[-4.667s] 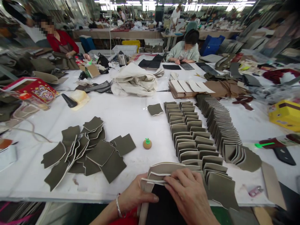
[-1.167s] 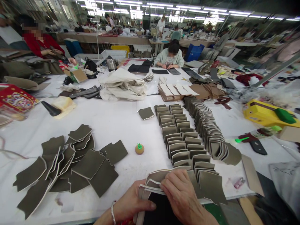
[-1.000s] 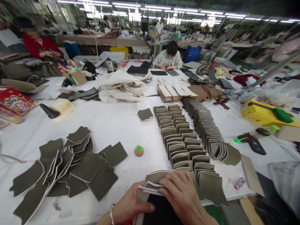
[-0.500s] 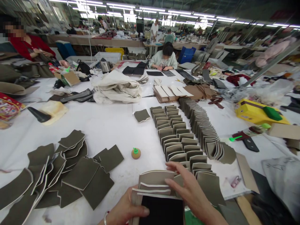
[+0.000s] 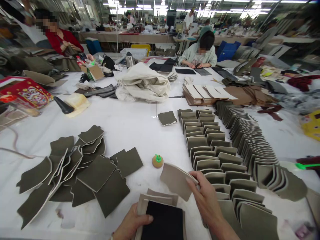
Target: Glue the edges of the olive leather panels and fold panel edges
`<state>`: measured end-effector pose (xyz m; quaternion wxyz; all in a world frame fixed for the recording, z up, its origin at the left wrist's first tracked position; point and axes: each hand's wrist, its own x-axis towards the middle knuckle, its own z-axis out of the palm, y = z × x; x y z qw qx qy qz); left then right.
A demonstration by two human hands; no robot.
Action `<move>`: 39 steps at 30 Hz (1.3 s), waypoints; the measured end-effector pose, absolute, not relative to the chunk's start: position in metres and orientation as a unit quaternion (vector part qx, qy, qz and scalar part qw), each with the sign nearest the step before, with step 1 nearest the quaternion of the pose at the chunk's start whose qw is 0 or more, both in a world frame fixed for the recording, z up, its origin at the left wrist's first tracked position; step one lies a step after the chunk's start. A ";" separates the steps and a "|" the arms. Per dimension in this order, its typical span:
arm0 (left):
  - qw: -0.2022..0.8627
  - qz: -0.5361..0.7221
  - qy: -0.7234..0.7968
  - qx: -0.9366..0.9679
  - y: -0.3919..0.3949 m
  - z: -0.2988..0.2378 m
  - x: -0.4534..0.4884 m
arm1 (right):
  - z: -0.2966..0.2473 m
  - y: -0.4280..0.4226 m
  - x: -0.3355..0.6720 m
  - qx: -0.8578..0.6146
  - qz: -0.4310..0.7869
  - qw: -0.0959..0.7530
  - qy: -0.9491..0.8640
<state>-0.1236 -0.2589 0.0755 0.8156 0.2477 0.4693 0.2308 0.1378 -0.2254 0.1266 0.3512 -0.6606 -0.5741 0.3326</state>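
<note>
Near the bottom edge my left hand point(image 5: 135, 221) is closed around a small stack of cut panels, its thumb on a black panel point(image 5: 163, 221) at the front with greyish-beige panels point(image 5: 160, 196) behind. My right hand point(image 5: 206, 196) pinches one single beige panel point(image 5: 176, 180) by its right edge, tilted in the air above and apart from the stack. Just right of that hand stand overlapping rows of olive panels point(image 5: 207, 165). A round tan object with a green top point(image 5: 157, 161) sits close behind the held panel.
Loose olive panels point(image 5: 100, 173) lie heaped at left. A small olive stack point(image 5: 167, 118) and a crumpled cream cloth point(image 5: 145, 83) lie farther back. Another dense olive row point(image 5: 250, 140) curves along the right. A co-worker point(image 5: 200, 51) sits across the table; another in red point(image 5: 63, 41) is at left.
My right hand has drawn one beige panel out of the stack and lifted it clear. The left hand still grips the remaining stack. The view has turned left.
</note>
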 end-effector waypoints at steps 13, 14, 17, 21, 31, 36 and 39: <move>0.301 0.372 0.702 0.527 -0.256 -0.002 -0.167 | 0.087 -0.240 0.152 -0.549 0.599 0.285 -0.508; 0.217 0.384 0.702 0.559 -0.262 0.004 -0.164 | 0.082 -0.248 0.149 -0.539 0.612 0.280 -0.506; 0.167 0.410 0.659 0.607 -0.278 0.032 -0.149 | 0.067 -0.275 0.136 -0.507 0.644 0.268 -0.506; 0.512 0.234 0.537 0.629 -0.293 0.057 -0.126 | 0.045 -0.311 0.115 -0.458 0.676 0.239 -0.525; 0.723 0.077 0.433 0.533 -0.360 0.004 -0.113 | -0.009 -0.413 0.109 -0.458 0.480 0.219 -0.716; 0.732 0.104 0.420 0.526 -0.381 -0.008 -0.107 | -0.020 -0.436 0.103 -0.415 0.372 0.220 -0.801; 0.727 0.109 0.420 0.532 -0.383 -0.010 -0.107 | -0.025 -0.443 0.101 -0.420 0.280 0.219 -0.835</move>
